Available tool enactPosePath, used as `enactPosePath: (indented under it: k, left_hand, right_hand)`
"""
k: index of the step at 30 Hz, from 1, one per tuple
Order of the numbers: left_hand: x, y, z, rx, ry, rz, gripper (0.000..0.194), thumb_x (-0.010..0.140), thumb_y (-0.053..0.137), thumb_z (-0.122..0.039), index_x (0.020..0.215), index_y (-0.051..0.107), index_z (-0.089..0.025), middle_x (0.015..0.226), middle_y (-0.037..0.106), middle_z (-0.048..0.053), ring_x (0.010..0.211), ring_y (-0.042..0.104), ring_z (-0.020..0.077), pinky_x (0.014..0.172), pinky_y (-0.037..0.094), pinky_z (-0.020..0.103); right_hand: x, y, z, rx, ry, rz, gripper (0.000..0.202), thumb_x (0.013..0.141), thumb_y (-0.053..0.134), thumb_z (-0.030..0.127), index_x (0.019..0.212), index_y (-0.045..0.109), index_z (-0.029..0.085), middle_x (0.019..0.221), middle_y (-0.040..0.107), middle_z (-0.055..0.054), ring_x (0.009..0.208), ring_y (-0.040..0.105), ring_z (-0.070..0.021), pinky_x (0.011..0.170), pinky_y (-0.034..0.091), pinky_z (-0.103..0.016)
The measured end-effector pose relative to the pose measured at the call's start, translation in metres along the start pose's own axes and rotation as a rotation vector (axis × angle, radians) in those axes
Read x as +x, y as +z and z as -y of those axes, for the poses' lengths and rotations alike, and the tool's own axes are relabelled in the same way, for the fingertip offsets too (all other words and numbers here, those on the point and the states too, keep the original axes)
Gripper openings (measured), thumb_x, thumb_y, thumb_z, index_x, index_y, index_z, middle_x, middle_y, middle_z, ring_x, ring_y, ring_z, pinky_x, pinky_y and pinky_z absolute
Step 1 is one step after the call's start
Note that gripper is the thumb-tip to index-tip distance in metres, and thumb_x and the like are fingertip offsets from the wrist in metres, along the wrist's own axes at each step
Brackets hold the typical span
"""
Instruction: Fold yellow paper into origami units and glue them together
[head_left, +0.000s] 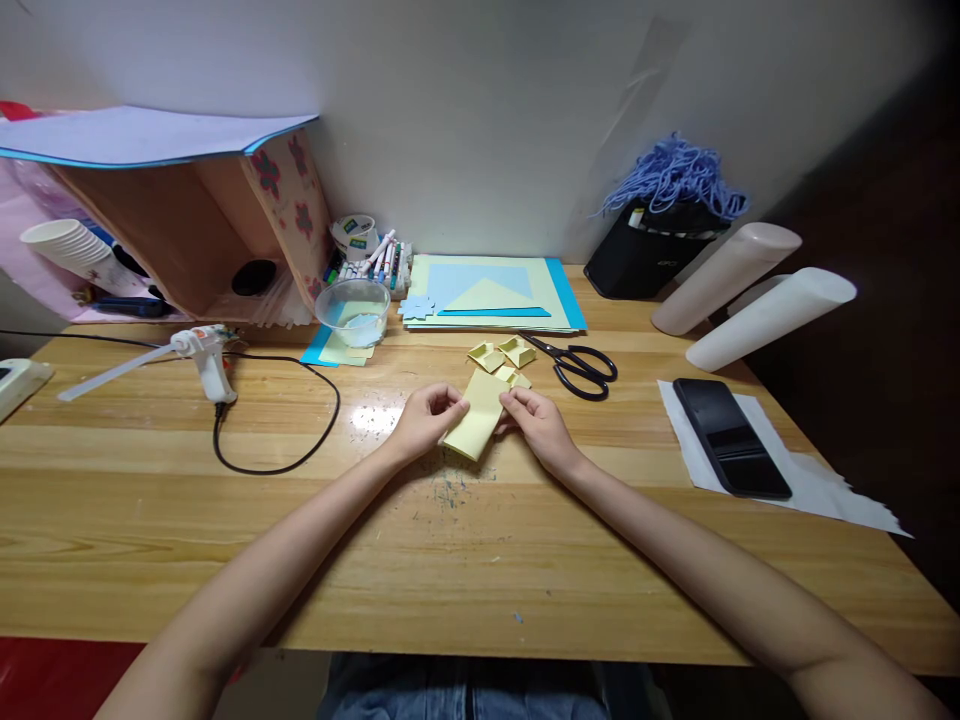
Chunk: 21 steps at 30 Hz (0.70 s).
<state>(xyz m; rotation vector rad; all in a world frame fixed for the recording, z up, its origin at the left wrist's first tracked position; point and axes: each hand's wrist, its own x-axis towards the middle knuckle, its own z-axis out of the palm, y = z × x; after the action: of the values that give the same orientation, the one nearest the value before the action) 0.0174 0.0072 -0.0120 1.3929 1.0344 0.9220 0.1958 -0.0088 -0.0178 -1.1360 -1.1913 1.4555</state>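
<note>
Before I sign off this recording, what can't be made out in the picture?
All in the head view:
- Underside of the yellow paper: faces away from the camera.
- Part of the nearest small folded piece: behind that paper.
- Some fingertips of the right hand: curled out of sight.
- Contents of the black container: mostly covered by blue yarn.
- Rest of the white object: cut off by the left edge.

Glare on the wooden table [390, 540], dark right edge, wide-angle bowing.
</note>
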Motion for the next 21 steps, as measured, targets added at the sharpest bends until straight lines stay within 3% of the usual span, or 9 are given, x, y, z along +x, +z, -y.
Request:
enactPosePath:
  k: [6,21]
  left_hand:
    - [-0.0024,-0.0011,-0.0014,0.079,0.017,0.112,0.022,0.077,0.054,-0.034,0.072,0.053,-0.012,0.067,0.052,0.000,0.062,0.046,0.0100,0.056,0.035,0.021]
    - [-0.0026,0.0001,-0.0013,0.140,0.034,0.079,0.030,0.079,0.051,-0.037,0.062,0.044,-0.014,0.061,0.043,-0.002,0.057,0.039,0.0084,0.052,0.030,0.020]
  right_hand:
    - [-0.0021,0.0000,0.0022,-0.139,-0.068,0.008,0.030,0.076,0.056,0.043,0.063,0.051,0.017,0.056,0.055,0.002,0.052,0.054,-0.0113,0.051,0.048,-0.024]
    - [-0.0013,-0.0003,-0.0005,-0.109,-0.072,-0.025,0.027,0.073,0.062,0.040,0.068,0.048,0.018,0.053,0.054,0.004,0.047,0.051,-0.0089,0.046,0.041,-0.021]
